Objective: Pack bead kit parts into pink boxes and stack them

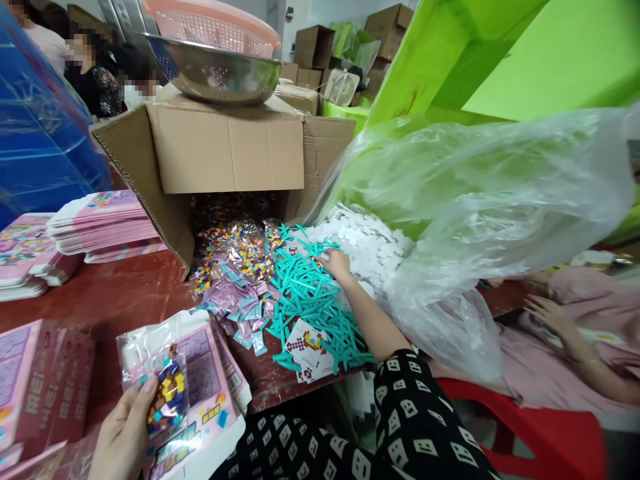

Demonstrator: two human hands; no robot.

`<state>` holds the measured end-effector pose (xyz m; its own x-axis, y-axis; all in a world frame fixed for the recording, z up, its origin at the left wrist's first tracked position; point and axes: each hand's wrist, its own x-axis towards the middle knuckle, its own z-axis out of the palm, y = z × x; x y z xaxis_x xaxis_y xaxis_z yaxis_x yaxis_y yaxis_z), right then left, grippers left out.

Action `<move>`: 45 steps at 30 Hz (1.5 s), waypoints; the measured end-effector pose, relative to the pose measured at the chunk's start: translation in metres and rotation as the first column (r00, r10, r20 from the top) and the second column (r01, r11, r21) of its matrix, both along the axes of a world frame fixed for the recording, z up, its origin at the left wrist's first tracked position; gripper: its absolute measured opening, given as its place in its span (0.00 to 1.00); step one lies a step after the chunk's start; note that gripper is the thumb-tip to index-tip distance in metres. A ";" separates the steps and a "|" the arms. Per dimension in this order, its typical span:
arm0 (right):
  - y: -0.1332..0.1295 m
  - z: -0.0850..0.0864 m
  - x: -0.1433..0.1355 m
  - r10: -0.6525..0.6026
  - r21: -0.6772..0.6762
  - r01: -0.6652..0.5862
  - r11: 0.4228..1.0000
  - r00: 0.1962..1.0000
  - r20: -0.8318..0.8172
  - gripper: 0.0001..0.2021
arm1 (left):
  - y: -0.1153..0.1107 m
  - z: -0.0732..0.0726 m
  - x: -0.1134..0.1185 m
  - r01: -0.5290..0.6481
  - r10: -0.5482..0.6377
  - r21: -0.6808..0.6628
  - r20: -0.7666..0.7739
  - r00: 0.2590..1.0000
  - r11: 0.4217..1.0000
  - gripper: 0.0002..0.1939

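My left hand (123, 427) is closed on a small clear bag of colourful plastic pieces (170, 393), its thumb pressed on the front. Behind the bag is a pink and purple printed carton (205, 363) with an open flap; whether my fingers grip it too is hidden. My right hand (336, 263) reaches to the far side of a heap of teal plastic sticks (305, 287), fingers drawn together; what they hold, if anything, is unclear. Beside that hand lie white pegboard pieces (367, 240). Printed pattern cards (313, 347) rest on the heap's near edge.
Pink and blue sachets (240, 300) and bags of colourful pieces (245, 247) spill from a cardboard box (225, 147) bearing a metal colander (215, 70). Carton stacks (107, 223) stand left. A plastic sheet (475, 207) hangs right, near another person's hand (553, 313) and a red chair (550, 427).
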<state>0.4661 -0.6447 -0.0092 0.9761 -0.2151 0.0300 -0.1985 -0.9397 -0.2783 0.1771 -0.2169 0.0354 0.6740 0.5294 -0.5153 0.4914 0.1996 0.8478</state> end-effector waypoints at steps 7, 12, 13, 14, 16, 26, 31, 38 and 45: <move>0.031 -0.004 0.013 -0.002 0.076 0.000 0.997 1.000 0.025 0.14 | 0.002 -0.010 -0.007 0.097 -0.090 -0.087 0.082 0.993 0.991 0.36; 0.061 0.021 -0.001 0.037 0.153 -0.057 0.987 0.991 0.127 0.16 | 0.002 -0.012 -0.019 0.140 -0.148 0.066 0.132 0.980 0.988 0.33; 0.072 0.027 -0.011 0.074 0.167 -0.102 0.981 0.983 0.166 0.16 | -0.001 -0.011 -0.021 0.108 -0.124 0.098 0.167 0.978 0.989 0.32; 0.084 0.031 -0.025 0.125 0.205 -0.168 0.964 0.970 0.207 0.16 | -0.004 -0.010 -0.023 0.090 -0.112 0.112 0.209 0.972 0.990 0.31; 0.115 0.034 -0.060 0.256 0.342 -0.334 0.878 0.933 0.254 0.16 | -0.013 -0.005 -0.022 0.134 -0.163 0.118 0.281 0.946 0.984 0.27; 0.241 0.018 -0.218 0.474 0.982 -0.184 0.040 0.869 0.144 0.31 | -0.011 0.005 -0.014 0.351 -0.457 0.318 0.376 0.806 0.881 0.34; 0.241 -0.014 -0.208 0.405 0.957 -0.191 0.217 0.910 0.090 0.32 | 0.050 0.018 -0.016 0.042 -0.251 0.393 0.499 0.830 0.919 0.24; 0.252 -0.024 -0.211 0.292 0.872 -0.338 0.355 0.926 0.240 0.27 | 0.100 0.043 -0.026 -0.108 -0.241 0.590 0.481 0.843 0.800 0.15; 0.232 -0.014 -0.203 0.374 0.809 -0.389 0.441 0.899 0.228 0.27 | 0.211 0.034 -0.041 -0.463 0.221 0.495 0.472 0.854 0.735 0.33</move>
